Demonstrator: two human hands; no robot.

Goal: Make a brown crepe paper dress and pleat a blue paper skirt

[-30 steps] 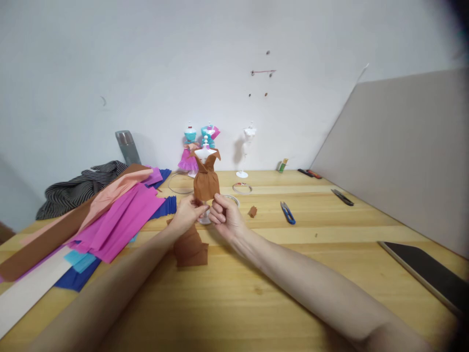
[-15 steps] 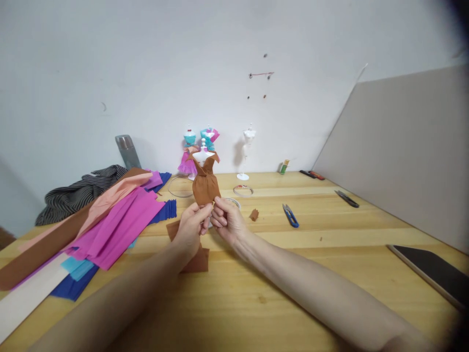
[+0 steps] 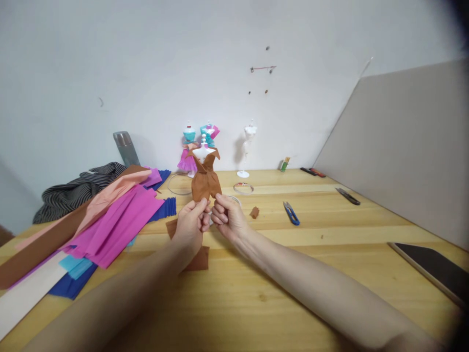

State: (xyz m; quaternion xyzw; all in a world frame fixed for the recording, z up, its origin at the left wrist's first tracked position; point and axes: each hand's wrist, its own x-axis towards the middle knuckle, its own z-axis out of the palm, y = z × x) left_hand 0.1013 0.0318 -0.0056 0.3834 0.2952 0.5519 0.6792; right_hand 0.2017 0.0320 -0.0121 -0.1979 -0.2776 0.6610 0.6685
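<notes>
A small white doll mannequin (image 3: 200, 153) stands in front of me, wearing a brown dress (image 3: 205, 179) with a pointed collar and a gathered skirt. At the skirt's lower edge, my left hand (image 3: 191, 221) pinches the hem between thumb and fingers. My right hand (image 3: 229, 217) pinches the same hem just to the right, its other fingers curled in. Both hands hide the mannequin's base. Beneath my left wrist lie brown crepe paper pieces (image 3: 198, 260). Right of my hands is a small brown scrap (image 3: 254, 212).
Coloured crepe paper strips (image 3: 120, 220) and striped cloth (image 3: 80, 188) cover the left side, near a flask (image 3: 126, 149). Behind stand dressed mannequins (image 3: 188, 159) and a bare one (image 3: 249, 142). Blue thread snips (image 3: 291, 214), black scissors (image 3: 348, 196) and a dark tablet-like slab (image 3: 432, 269) lie right.
The hem between my hands has drawn up into a notch, with the skirt's lower edge parted. Both hands stay pinched at nearly the same place, and the whole view has shifted slightly.
</notes>
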